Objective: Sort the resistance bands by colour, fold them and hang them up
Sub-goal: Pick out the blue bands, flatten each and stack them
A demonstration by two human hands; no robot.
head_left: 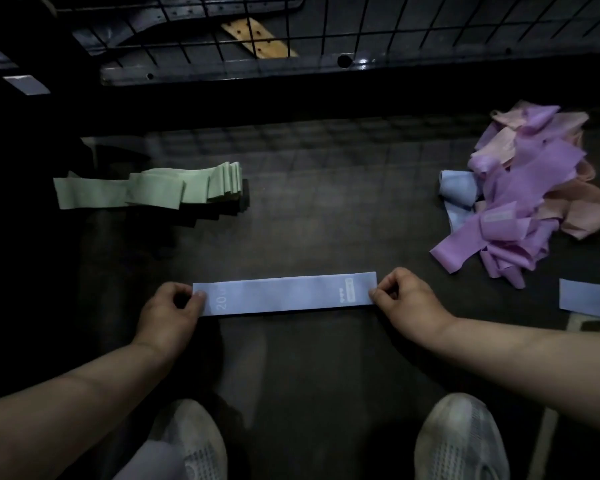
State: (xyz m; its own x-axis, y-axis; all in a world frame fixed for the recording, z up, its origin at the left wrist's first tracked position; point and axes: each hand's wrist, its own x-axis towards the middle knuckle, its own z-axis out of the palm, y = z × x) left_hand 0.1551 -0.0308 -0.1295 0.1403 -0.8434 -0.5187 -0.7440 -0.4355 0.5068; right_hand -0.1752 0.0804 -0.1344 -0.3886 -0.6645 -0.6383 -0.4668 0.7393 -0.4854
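A light blue resistance band lies stretched flat on the dark floor in front of me, printed "20" near its left end. My left hand pinches its left end and my right hand pinches its right end. A row of folded green bands sits at the left. A loose heap of purple and pink bands lies at the right, with a blue band at its left edge. Another blue band shows at the right edge.
A black wire grid rack stands across the back above a dark base. A tan perforated strip lies behind the grid. My two white shoes are at the bottom of the view.
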